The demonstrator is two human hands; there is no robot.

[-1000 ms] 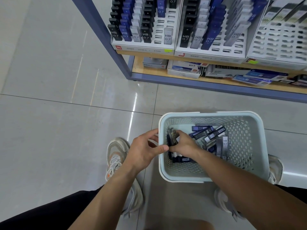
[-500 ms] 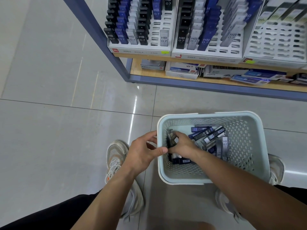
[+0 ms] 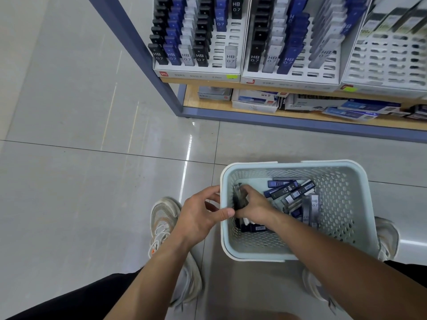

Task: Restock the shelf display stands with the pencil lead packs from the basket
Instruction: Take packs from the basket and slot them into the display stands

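Observation:
A pale blue perforated basket [image 3: 346,204] stands on the floor and holds several loose pencil lead packs [image 3: 290,192] in black, blue and grey. Inside its left side my right hand [image 3: 254,207] grips a small bunch of dark packs [image 3: 239,198]. My left hand [image 3: 201,215] hovers at the basket's left rim, fingers loosely curled, thumb reaching toward the bunch, holding nothing. Above, white display stands [image 3: 198,70] on the shelf carry rows of HB 0.7 packs, with some empty slots in the left stand's right columns.
A third stand [image 3: 388,63] at the right has mostly empty slots. The lower shelf [image 3: 300,116] holds flat boxes. A blue shelf post [image 3: 138,54] slants down at the left. My shoes [image 3: 164,218] flank the basket on the tiled floor.
The view has tilted slightly. My right hand has shifted a little in the basket, still gripping the packs. My left hand stays by the rim.

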